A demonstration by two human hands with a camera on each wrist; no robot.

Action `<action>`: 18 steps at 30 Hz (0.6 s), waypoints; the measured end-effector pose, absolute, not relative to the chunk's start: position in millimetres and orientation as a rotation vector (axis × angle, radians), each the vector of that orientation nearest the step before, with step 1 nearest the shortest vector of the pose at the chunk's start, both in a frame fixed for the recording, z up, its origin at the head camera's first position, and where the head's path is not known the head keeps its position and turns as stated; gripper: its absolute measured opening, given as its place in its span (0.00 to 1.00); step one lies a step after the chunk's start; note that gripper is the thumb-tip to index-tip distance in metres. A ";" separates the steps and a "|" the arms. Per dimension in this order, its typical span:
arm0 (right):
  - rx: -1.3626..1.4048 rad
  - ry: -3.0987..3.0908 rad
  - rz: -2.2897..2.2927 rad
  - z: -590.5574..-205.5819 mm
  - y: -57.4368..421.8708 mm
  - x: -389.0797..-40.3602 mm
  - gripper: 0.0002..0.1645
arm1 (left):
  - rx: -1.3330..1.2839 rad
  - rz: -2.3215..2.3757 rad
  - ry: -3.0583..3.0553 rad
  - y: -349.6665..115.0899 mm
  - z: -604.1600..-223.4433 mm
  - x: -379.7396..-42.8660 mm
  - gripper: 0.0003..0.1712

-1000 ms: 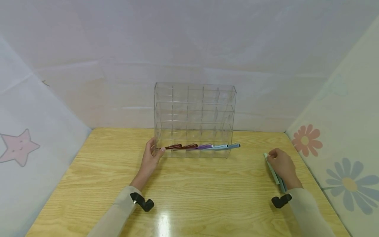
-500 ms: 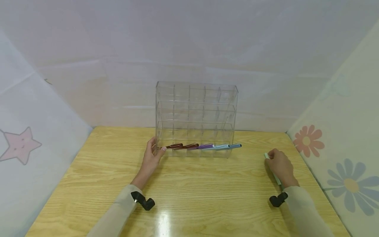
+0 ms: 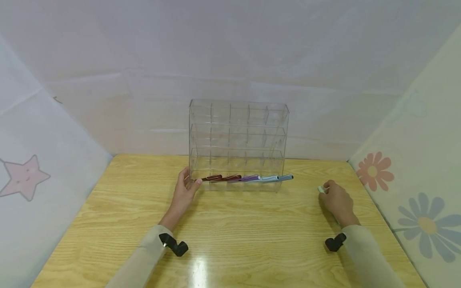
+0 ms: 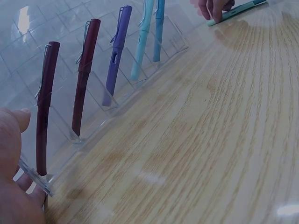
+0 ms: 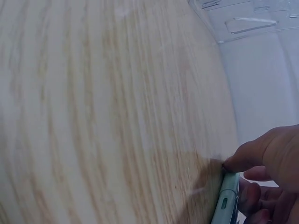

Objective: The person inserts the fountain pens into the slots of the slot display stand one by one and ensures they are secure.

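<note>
A clear acrylic pen rack [image 3: 237, 142] with rows of small compartments stands upright at the back of the table. Its bottom row holds several pens: two dark red, then a purple pen [image 4: 117, 56], a light blue one [image 4: 142, 42] and a darker blue one [image 4: 159, 30]. My left hand [image 3: 183, 194] grips the rack's lower left corner, thumb in front. On the table at the right, my right hand [image 3: 338, 202] pinches a light green pen [image 5: 226, 198] near one end, thumb on one side and fingers on the other. The hand covers most of that pen in the head view.
The wood-grain table [image 3: 234, 236] runs up to a pale cloth backdrop [image 3: 230, 52]. Side cloths with a pink star [image 3: 25, 178] and printed flowers [image 3: 426, 224] flank it. A black wrist camera [image 3: 335, 243] sits on each sleeve.
My right hand has shifted slightly left, toward the rack, and the light green pen's end has moved left with it. My left hand stays on the rack's corner.
</note>
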State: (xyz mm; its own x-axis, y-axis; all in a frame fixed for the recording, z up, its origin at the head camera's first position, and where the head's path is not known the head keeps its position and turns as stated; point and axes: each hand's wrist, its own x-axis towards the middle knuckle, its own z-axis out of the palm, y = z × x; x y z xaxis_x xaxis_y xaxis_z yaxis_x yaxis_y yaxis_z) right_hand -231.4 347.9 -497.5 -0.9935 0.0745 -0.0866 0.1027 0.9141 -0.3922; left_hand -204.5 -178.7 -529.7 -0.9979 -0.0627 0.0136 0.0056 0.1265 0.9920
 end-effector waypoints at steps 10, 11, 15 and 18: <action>0.107 2.982 -0.729 -486.6 337.1 -229.1 0.31 | 0.046 -2.049 -2.305 -179.2 -530.0 -205.0 0.44; 0.101 2.983 -0.737 -484.5 335.7 -228.8 0.31 | 0.047 -2.047 -2.307 -179.1 -530.1 -205.1 0.44; 0.073 3.007 -0.767 -475.9 330.8 -228.2 0.32 | 0.049 -2.043 -2.313 -178.9 -530.1 -205.2 0.43; 0.059 3.015 -0.793 -469.6 327.4 -228.3 0.32 | 0.058 -2.034 -2.323 -178.7 -529.4 -205.1 0.43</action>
State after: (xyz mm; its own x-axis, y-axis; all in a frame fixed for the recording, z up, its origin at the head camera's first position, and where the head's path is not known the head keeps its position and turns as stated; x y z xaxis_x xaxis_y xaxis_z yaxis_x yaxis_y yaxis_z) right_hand -228.3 327.4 -469.6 -0.9990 0.0309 -0.0326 0.0429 0.8700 -0.4912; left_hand -205.1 -178.7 -529.4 -0.9979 -0.0637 0.0154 0.0069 0.1321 0.9912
